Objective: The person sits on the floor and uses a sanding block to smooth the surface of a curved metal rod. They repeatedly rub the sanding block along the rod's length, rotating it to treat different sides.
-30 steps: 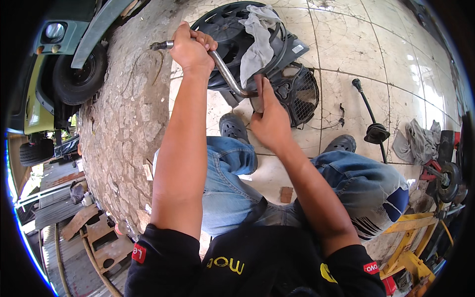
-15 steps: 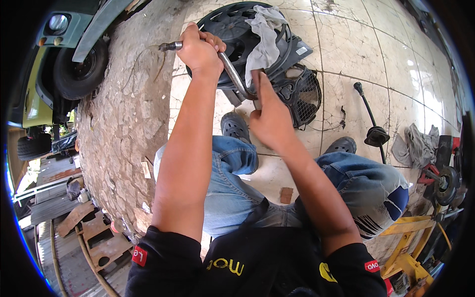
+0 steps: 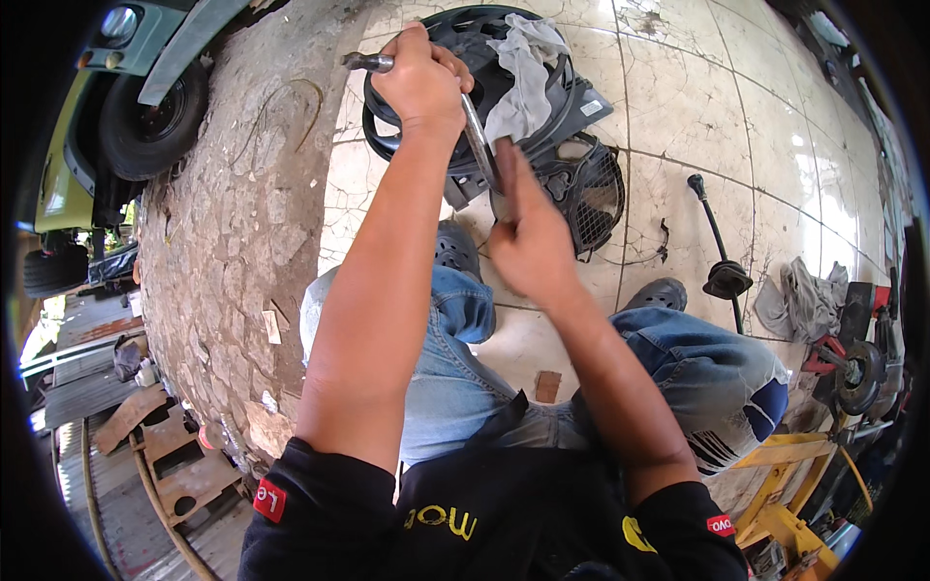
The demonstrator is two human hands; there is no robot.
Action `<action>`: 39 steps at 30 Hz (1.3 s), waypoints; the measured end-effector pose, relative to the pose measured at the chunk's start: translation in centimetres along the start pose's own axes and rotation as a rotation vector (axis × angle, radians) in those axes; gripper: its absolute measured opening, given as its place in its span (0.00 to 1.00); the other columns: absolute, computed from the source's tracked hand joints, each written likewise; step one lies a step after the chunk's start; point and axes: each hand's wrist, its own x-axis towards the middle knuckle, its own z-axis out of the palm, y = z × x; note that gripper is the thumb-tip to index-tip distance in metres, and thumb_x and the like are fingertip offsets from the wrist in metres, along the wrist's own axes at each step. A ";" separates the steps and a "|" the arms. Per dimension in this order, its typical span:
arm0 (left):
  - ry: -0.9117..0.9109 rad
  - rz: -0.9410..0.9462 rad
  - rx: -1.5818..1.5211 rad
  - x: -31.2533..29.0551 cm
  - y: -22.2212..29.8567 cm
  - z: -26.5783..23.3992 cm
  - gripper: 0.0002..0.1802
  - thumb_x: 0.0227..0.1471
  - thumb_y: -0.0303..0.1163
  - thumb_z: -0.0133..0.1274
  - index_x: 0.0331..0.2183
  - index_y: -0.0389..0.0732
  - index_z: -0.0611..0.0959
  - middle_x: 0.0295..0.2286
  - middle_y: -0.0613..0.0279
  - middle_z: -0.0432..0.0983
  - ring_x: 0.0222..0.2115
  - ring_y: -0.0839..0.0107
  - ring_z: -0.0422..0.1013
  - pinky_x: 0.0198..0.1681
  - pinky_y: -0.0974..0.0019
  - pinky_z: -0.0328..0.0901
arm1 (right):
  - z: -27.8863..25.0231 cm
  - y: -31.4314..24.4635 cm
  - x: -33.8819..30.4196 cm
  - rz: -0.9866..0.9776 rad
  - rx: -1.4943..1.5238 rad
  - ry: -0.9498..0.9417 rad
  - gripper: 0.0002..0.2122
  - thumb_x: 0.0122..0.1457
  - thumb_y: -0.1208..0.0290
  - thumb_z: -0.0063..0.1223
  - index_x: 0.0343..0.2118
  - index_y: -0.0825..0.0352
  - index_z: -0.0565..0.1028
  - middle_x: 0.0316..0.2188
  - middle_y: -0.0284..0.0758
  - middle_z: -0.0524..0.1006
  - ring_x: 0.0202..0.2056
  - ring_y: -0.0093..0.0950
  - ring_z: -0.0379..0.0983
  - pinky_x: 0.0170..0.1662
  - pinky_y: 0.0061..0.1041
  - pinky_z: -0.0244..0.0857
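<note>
My left hand [image 3: 421, 87] is wrapped around a bent, shiny metal rod [image 3: 477, 134], whose narrower end sticks out to the left of the fist. Against the rod's lower part, my right hand [image 3: 535, 237] presses a dark brown strip [image 3: 505, 167] that looks like sandpaper. Those fingers are slightly blurred, and they hide the rod's lower end. Beyond both hands lies a large round black fan assembly [image 3: 380, 102], with a crumpled grey rag [image 3: 523, 82] draped over it. A smaller black fan with a mesh guard [image 3: 598, 198] sits just past my right hand.
To the right, a black lever with a rubber boot [image 3: 725, 279] lies on the cracked tile floor [image 3: 678, 107]. Further right are a grey cloth [image 3: 814, 295] and a wheeled jack [image 3: 857, 373], with a yellow metal frame [image 3: 790, 484] nearer. A vehicle tyre [image 3: 155, 121] stands far left.
My left hand and the rod have shifted a little right and up, and the rod stands steeper. My right hand has moved slightly down along it, still holding the brown strip.
</note>
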 end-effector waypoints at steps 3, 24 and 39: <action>-0.096 -0.006 0.021 -0.5 -0.2 0.9 0.21 0.57 0.34 0.47 0.16 0.39 0.64 0.09 0.60 0.60 0.07 0.69 0.57 0.10 0.63 0.54 | 1.3 1.5 -0.3 0.080 0.093 -0.007 0.37 0.45 0.83 0.40 0.64 0.69 0.56 0.62 0.52 0.60 0.63 0.43 0.58 0.64 0.33 0.53; 0.006 0.154 0.538 -1.5 0.4 0.5 0.25 0.55 0.47 0.59 0.31 0.29 0.81 0.21 0.62 0.75 0.21 0.75 0.71 0.28 0.71 0.66 | -6.4 2.3 2.6 0.390 0.518 0.282 0.28 0.48 0.81 0.47 0.57 0.69 0.62 0.33 0.34 0.68 0.25 0.19 0.67 0.20 0.20 0.64; -0.731 0.102 0.543 -4.3 2.2 -1.4 0.12 0.60 0.30 0.53 0.40 0.33 0.84 0.22 0.68 0.72 0.20 0.82 0.65 0.24 0.77 0.60 | -3.5 6.1 4.3 -0.089 0.016 0.402 0.38 0.50 0.80 0.45 0.65 0.77 0.43 0.62 0.59 0.57 0.60 0.53 0.61 0.62 0.37 0.57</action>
